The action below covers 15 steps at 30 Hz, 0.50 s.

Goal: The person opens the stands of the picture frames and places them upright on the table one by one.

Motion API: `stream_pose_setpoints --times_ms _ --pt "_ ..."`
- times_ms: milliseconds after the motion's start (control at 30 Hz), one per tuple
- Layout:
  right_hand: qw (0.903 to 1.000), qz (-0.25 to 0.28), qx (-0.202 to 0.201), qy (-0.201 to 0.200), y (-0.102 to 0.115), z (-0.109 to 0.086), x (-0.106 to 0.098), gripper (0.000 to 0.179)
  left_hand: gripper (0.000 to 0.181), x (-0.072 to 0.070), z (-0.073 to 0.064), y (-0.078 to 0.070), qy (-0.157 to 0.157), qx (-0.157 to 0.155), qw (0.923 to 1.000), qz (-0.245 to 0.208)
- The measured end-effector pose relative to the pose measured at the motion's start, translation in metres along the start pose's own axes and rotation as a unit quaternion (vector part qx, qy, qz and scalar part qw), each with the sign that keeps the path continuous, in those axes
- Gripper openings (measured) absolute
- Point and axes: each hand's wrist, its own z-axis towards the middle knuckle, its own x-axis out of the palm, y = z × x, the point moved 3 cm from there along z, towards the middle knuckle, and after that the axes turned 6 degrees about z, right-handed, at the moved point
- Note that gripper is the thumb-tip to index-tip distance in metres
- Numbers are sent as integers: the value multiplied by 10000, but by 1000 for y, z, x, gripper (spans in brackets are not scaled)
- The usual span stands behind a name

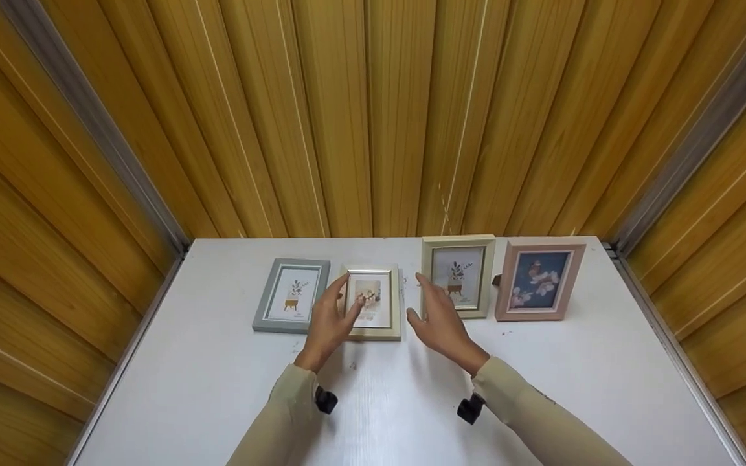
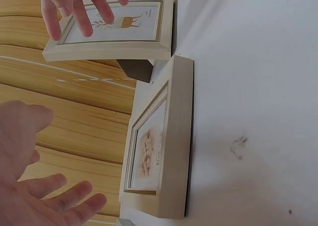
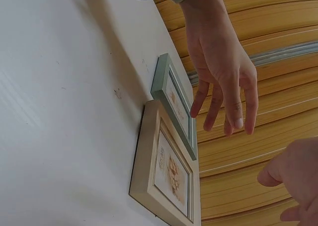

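Note:
A cream picture frame (image 1: 373, 334) with a flower print lies face up on the white table, between the two hands. My left hand (image 1: 331, 319) hovers over its left side, fingers spread and holding nothing. To the right, my right hand (image 1: 443, 321) is raised with loosely bent fingers and overlaps a standing cream frame (image 1: 489, 275) in the head view. That frame's back stand (image 2: 136, 69) shows in the left wrist view. In the right wrist view the left hand (image 3: 221, 67) hangs above the lying frames, apart from them.
Left of the cream frame, a grey-green picture frame (image 1: 263, 317) lies flat. A pink picture frame (image 1: 577, 278) with a blossom print stands at the right. Wood-patterned panels (image 1: 399, 116) rise behind the white table (image 1: 405, 421), with more along both sides.

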Motion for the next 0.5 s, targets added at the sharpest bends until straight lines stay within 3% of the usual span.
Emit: stream_pose_setpoints --times_ms 233,433,500 --pt "10000 -26 1 37 -3 5 17 69 60 -6 -7 12 -203 -188 9995 -170" --pt "9999 37 -118 47 -5 8 30 68 60 -6 -12 18 -96 -583 9979 -248" --pt "9999 57 -141 63 -5 9 33 68 60 -6 -13 20 -112 -551 9982 -223"
